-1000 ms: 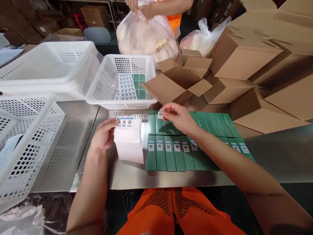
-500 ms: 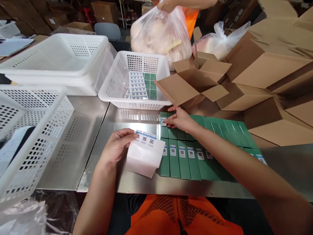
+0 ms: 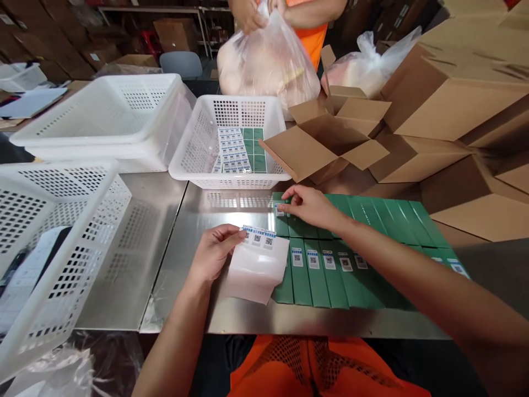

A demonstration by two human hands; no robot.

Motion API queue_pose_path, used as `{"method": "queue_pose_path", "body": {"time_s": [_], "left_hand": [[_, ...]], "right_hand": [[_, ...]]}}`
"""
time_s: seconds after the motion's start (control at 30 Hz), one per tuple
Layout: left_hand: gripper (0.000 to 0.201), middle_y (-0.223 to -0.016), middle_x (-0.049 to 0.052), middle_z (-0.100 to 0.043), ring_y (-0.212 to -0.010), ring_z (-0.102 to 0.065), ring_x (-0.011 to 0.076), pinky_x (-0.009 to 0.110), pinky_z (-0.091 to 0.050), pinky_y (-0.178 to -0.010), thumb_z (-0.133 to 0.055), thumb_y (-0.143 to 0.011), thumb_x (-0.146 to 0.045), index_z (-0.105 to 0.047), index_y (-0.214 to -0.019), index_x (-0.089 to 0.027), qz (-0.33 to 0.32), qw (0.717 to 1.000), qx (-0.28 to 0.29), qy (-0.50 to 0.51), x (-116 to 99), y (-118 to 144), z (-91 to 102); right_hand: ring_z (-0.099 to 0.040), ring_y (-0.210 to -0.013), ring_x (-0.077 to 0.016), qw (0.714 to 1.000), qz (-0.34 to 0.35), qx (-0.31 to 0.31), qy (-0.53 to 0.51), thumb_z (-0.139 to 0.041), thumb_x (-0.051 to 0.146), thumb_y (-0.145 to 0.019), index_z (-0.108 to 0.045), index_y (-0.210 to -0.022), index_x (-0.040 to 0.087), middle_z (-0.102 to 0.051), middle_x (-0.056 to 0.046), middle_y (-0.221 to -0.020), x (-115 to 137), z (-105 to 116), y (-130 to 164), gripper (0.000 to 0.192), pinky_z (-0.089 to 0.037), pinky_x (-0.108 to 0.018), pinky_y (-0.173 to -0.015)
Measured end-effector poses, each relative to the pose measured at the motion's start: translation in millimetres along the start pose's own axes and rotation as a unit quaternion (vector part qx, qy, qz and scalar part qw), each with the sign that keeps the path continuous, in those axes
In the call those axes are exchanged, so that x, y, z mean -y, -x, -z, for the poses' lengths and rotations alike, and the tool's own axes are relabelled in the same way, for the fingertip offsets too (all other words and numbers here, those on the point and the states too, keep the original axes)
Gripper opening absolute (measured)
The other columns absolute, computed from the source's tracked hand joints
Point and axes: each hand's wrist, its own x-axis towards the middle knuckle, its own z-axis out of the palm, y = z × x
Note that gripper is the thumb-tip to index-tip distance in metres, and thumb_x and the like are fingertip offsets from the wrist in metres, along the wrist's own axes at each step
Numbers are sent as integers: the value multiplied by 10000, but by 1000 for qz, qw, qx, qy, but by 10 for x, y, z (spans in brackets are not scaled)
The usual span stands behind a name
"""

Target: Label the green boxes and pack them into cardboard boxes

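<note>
My left hand (image 3: 217, 249) pinches the top left corner of a label sheet (image 3: 258, 267). Its upper edge carries a few QR-code stickers with blue bands, while the backing below is bare white and curls. Two rows of green boxes (image 3: 320, 284) stand packed together on the steel table, several bearing a QR sticker. My right hand (image 3: 312, 207) is over the back row's left end, thumb at a sticker (image 3: 279, 209) lying on the leftmost box and fingers spread apart from the thumb. My forearm hides part of both rows.
A white basket (image 3: 231, 181) behind holds label sheets and green boxes. More white baskets (image 3: 99, 160) stand left. Open cartons (image 3: 351, 132) crowd the right. Across the table (image 3: 165, 220), another person's hands (image 3: 256, 14) grip a filled plastic bag (image 3: 268, 66).
The view has shifted slightly. My right thumb stays by the sticker while its index finger sits higher and more curled. The other person now has both hands on the bag's neck.
</note>
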Motion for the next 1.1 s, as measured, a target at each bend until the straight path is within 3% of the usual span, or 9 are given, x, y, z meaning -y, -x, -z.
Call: {"method": "queue_pose_path", "body": {"time_s": [0.13, 0.23, 0.33, 0.4, 0.5, 0.57, 0.67, 0.9, 1.1], "left_hand": [[297, -596, -1, -677, -508, -537, 87, 203, -403, -507, -905, -594, -369, -750, -705, -141, -15, 1000, 1, -6, 48, -1, -32], [313, -593, -6, -672, -504, -527, 82, 198, -395, -502, -904, -595, -391, -746, -691, -139, -12, 1000, -8, -18, 61, -5, -39], [346, -576, -10, -662, -486, -509, 76, 194, -372, -481, -922, -554, -405, -741, -679, -137, -4, 999, -23, -25, 63, -17, -29], [361, -568, -9, -659, -479, -503, 76, 193, -362, -471, -929, -537, -412, -741, -678, -138, 0, 999, -23, -25, 64, -27, -21], [361, -545, -16, -640, -467, -481, 67, 188, -340, -459, -933, -533, -412, -740, -673, -140, 2, 1000, -16, -26, 67, -34, -19], [364, -533, -21, -625, -461, -466, 62, 187, -327, -454, -934, -531, -415, -739, -673, -142, 5, 1000, -13, -26, 70, -35, -22], [380, -540, -19, -624, -465, -470, 66, 192, -330, -458, -935, -521, -429, -734, -673, -143, 14, 1000, -13, -23, 76, -36, -21], [377, -555, -15, -638, -478, -489, 68, 191, -351, -472, -938, -521, -417, -739, -688, -144, 18, 1000, -9, -17, 78, -41, -9], [381, -536, -15, -630, -464, -477, 65, 189, -345, -460, -935, -520, -427, -741, -673, -137, 14, 1000, -10, -15, 71, -48, -35]], "right_hand": [[-611, -728, -173, 989, 61, 59, -118, -707, 492, -826, -725, -935, 228, -691, -33, -832, 94, -204, 484, 286, -458, -302, -640], [-630, -797, -180, 981, 144, 2, -127, -717, 340, -833, -717, -834, 238, -698, -25, -852, 161, -283, 680, 102, -473, -314, -705], [-638, -861, -178, 957, 189, -79, -207, -679, 329, -874, -677, -852, 242, -694, -21, -906, 124, -144, 616, 89, -505, -325, -775], [-629, -783, -155, 949, 144, -102, -261, -708, 351, -852, -644, -867, 232, -676, -8, -861, 31, 23, 470, 135, -523, -310, -740], [-576, -611, -120, 965, -1, -34, -259, -772, 292, -789, -618, -852, 209, -613, 30, -670, -134, 213, 217, 186, -515, -269, -618], [-573, -567, -118, 967, -79, 16, -241, -802, 204, -749, -602, -932, 211, -596, 49, -605, -209, 244, 89, 271, -512, -251, -574], [-601, -567, -126, 963, -131, 23, -233, -817, 102, -716, -511, -1023, 224, -626, 56, -604, -244, 192, -4, 450, -528, -240, -564], [-618, -579, -143, 973, -141, 10, -184, -768, 98, -766, -376, -923, 247, -623, 59, -617, -249, 96, -51, 448, -524, -261, -569], [-595, -646, -187, 993, -70, -36, 90, -830, 340, -703, -515, -930, 225, -600, 23, -686, -198, 156, 9, 405, -396, -283, -552]]}}
